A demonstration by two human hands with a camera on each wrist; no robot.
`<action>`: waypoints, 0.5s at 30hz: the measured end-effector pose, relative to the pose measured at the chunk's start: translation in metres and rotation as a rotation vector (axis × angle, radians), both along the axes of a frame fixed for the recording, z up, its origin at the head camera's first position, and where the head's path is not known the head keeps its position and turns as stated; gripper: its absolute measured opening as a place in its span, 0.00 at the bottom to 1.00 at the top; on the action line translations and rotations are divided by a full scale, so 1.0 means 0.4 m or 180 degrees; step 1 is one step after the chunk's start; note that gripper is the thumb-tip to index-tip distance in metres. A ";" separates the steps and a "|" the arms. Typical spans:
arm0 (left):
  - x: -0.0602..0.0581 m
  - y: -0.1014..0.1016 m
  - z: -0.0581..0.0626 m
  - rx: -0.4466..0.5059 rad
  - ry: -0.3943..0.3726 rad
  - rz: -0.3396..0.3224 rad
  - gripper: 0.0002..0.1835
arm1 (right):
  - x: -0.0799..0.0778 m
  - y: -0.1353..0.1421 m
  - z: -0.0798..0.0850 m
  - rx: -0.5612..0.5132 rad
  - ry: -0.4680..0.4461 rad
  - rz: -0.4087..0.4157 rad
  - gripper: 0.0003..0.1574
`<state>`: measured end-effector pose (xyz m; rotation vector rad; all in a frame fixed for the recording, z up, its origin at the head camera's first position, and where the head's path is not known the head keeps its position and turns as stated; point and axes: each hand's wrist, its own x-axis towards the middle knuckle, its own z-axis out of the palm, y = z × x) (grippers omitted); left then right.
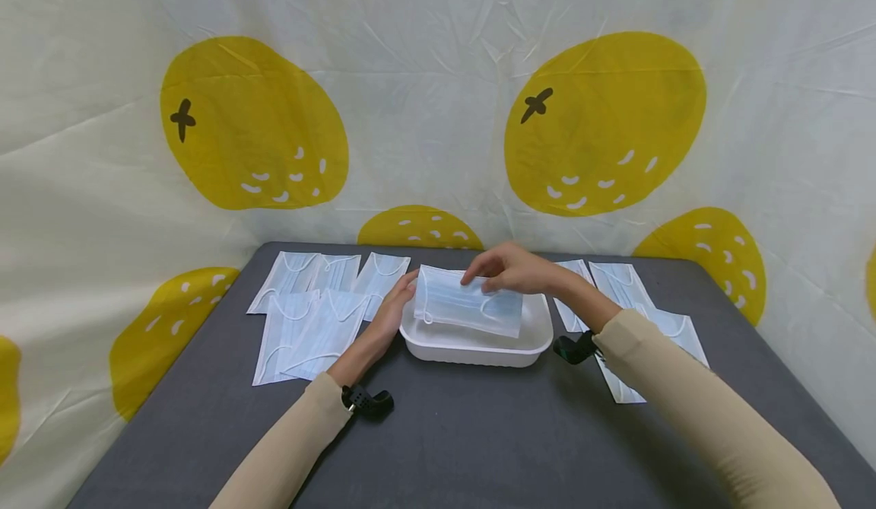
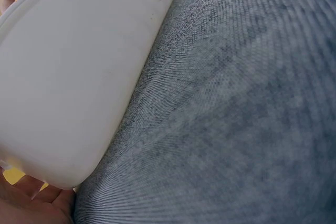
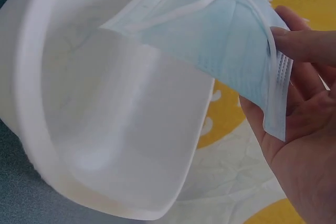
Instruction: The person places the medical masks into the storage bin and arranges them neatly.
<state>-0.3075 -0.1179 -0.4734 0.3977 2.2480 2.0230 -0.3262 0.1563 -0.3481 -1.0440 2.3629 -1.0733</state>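
A blue disposable face mask (image 1: 461,301) with white ear loops hangs over a white plastic tub (image 1: 479,353). My right hand (image 1: 509,268) pinches the mask by its upper edge between thumb and fingers, as the right wrist view also shows for this mask (image 3: 210,35). Inside the tub (image 3: 121,129), bare white floor and wall show in that view. At the tub's left end my left hand (image 1: 386,315) lies with fingers fairly straight along the outer wall. In the left wrist view its fingers (image 2: 50,192) touch the tub's lower corner.
Several more masks (image 1: 311,334) lie overlapping left of the tub on the dark grey tabletop (image 1: 445,433). Further masks (image 1: 674,330) lie to the right, partly behind the right forearm. Behind the table hangs a white curtain (image 1: 424,136) printed with yellow fruit.
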 end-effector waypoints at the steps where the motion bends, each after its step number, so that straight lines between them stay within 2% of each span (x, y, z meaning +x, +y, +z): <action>1: 0.000 0.000 0.000 0.0004 0.0006 -0.0006 0.27 | -0.005 -0.002 -0.002 0.0025 -0.0011 0.0038 0.18; 7: -0.004 0.000 -0.001 -0.0013 0.0092 -0.0008 0.27 | -0.023 -0.008 -0.010 0.0169 -0.0027 0.0138 0.18; 15: -0.008 -0.001 -0.005 -0.0044 0.0106 -0.0053 0.27 | -0.036 -0.013 -0.021 0.0271 -0.0196 0.0205 0.17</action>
